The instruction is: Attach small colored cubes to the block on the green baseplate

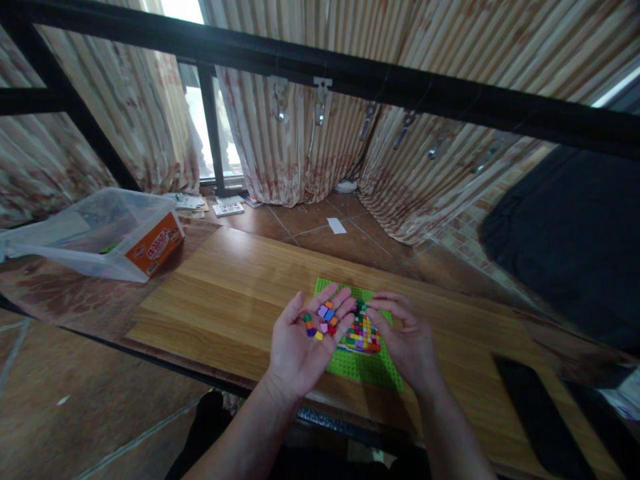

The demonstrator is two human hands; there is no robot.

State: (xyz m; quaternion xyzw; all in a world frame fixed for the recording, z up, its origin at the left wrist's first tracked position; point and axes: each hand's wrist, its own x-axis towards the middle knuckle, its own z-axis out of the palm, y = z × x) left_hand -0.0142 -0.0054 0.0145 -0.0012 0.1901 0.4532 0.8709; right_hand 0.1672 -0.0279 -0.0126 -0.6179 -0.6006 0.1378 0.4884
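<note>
My left hand (305,343) is palm up with its fingers slightly curled, cupping several small building bricks (327,315) in purple, blue, orange, red, yellow and green. Under and beyond it lies a green studded baseplate (363,370). A patch of multicoloured bricks (364,333) is built up on the plate, partly hidden by my left fingers. My right hand (407,337) is over the plate's right side, thumb and forefinger pinched together at the far edge of the patch. Whatever sits between those fingertips is too small to make out.
A clear plastic box (115,233) with an orange label stands left of the wooden board (225,287). On the board's right lies a dark flat object (540,413). A black metal bar (350,67) with hanging clips crosses in front of the curtains.
</note>
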